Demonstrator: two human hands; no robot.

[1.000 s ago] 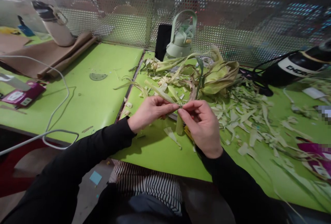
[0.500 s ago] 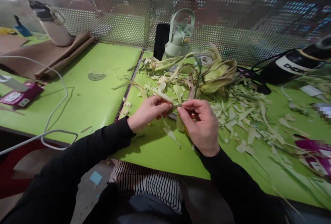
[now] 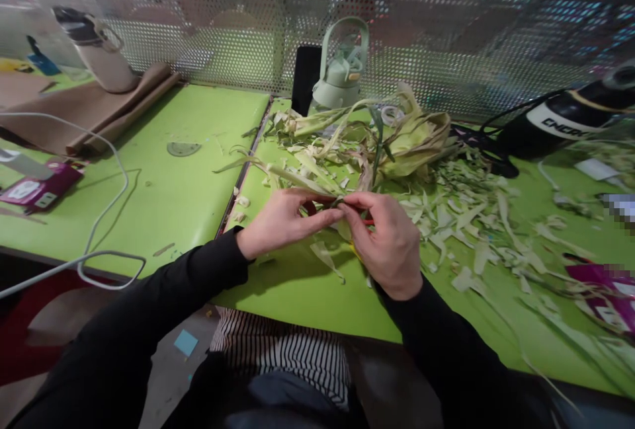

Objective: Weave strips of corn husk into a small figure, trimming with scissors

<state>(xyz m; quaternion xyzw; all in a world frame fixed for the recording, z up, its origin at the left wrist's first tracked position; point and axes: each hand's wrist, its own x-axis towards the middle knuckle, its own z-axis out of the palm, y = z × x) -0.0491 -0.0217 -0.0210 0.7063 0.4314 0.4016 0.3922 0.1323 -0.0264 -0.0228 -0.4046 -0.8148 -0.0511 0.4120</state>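
My left hand (image 3: 292,221) and my right hand (image 3: 384,237) meet fingertip to fingertip over the green table. Both pinch a bunch of pale corn husk strips (image 3: 312,174), whose ends stick out up and to the left. The exact pinch point is partly covered by my fingers. Something red and yellow peeks out beneath my right hand, mostly hidden. Just below the hands a loose husk piece (image 3: 327,260) lies on the table. Behind them sits a heap of whole dried husks (image 3: 417,141), with many cut scraps (image 3: 471,217) spread to the right.
A pale green bottle (image 3: 340,78) and a dark phone (image 3: 305,75) stand at the perforated screen. On the left are a pinkish bottle (image 3: 106,62), brown paper (image 3: 109,112), a clear protractor (image 3: 183,149) and a purple power strip (image 3: 42,188) with a white cable. A black glue gun-like tool (image 3: 555,121) lies right.
My left hand has shifted slightly right, its thumb now reaching against my right fingertips. The husk piece that stood upright between the hands now leans left. My right hand stays nearly in place.
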